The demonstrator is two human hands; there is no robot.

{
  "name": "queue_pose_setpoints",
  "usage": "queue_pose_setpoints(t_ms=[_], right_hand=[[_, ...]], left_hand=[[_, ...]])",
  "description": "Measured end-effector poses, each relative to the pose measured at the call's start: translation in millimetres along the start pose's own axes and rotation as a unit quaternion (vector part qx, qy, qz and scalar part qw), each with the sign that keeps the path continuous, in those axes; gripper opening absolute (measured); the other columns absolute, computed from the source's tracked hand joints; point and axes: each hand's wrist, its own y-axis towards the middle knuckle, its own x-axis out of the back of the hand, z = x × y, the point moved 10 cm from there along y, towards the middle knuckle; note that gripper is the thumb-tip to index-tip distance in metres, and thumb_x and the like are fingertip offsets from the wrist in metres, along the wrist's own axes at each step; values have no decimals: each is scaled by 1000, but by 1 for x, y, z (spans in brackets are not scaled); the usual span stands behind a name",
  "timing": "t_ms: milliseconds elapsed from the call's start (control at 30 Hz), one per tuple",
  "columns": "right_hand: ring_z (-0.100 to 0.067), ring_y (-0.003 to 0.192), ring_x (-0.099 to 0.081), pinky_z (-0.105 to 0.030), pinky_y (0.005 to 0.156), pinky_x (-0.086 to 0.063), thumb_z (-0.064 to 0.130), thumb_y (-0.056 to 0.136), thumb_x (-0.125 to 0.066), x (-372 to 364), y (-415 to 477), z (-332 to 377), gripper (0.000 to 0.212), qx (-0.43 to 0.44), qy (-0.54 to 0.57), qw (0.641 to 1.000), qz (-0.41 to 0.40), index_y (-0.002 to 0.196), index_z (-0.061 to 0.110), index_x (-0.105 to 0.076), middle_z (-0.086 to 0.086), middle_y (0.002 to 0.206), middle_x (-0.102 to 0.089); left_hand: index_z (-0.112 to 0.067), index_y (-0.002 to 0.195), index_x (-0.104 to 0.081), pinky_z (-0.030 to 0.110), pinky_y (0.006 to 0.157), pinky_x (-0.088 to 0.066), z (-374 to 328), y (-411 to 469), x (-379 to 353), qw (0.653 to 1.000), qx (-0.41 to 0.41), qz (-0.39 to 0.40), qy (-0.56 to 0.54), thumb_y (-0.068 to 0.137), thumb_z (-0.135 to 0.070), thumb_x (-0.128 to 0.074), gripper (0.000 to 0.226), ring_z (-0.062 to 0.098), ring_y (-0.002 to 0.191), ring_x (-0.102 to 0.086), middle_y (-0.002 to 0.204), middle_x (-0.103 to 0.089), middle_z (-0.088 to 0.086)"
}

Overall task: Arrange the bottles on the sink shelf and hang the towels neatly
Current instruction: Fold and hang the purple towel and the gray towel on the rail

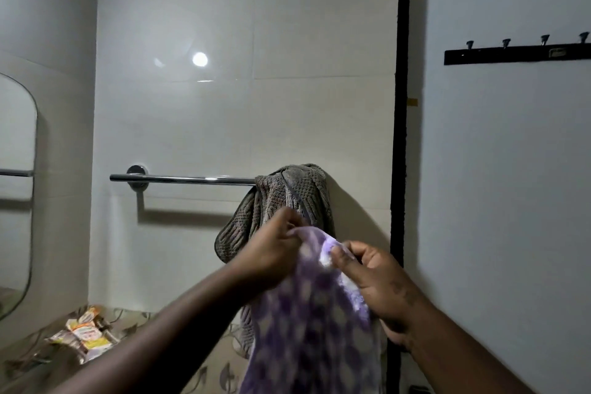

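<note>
L hand (271, 253) & R hand (374, 281) each pinch top edge of purple towel (313, 313), cloth hanging straight down; bare stretch of towel bar (192, 180) lies up-left, horiz., nearer L hand, grey towel (287, 198) bunched at its R end

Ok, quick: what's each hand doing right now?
Left hand: closed, pinching the top edge of the purple towel.
Right hand: closed, pinching the same towel's top edge.
</note>
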Motion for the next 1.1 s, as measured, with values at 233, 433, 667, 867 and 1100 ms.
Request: queue_pose_setpoints(t_ms=[233,433,667,867,1100], right_hand=[[-19,88,-62,-32,82,-52,15,94,-64,-16,16,35,11,63,-17,997,37,94,5,-68,-11,92,-71],[-24,88,-65,-32,78,-55,4,95,-61,-11,4,13,7,-12,46,999,17,101,5,-62,-18,96,-71],[-21,82,-60,-24,65,-55,21,87,-67,-2,-23,-19,26,-90,35,995,11,102,0,-61,-18,91,-68],[-25,86,-62,-34,77,-54,11,98,-57,-1,-1,9,11,-12,112,991,-77,94,1,-61,-21,93,-69],[-30,90,-64,-47,87,-53,23,78,-77,-14,-2,9,37,-46,43,998,17,101,-1,-60,-30,98,-70]], left_hand=[[-6,128,-63,36,99,-52,-15,-10,-40,977,-45,115,-173,103,-24,-52,32,20,108,-67,116,-73,15],[-22,73,-50,32,58,-35,-24,1,-22,966,-133,53,217,100,-37,-63,34,2,59,-40,65,-52,-9],[-15,73,-62,42,50,-33,-29,5,38,982,-122,-141,-20,85,-61,-68,48,12,64,-20,70,-29,-16],[-16,64,-65,20,56,-44,-12,-9,-34,988,-48,106,-97,85,-14,-83,28,6,59,-51,62,-62,-6],[-19,80,-50,15,56,-38,-29,0,3,989,-123,-79,-3,96,-10,-67,25,-4,56,-44,60,-55,-19]])
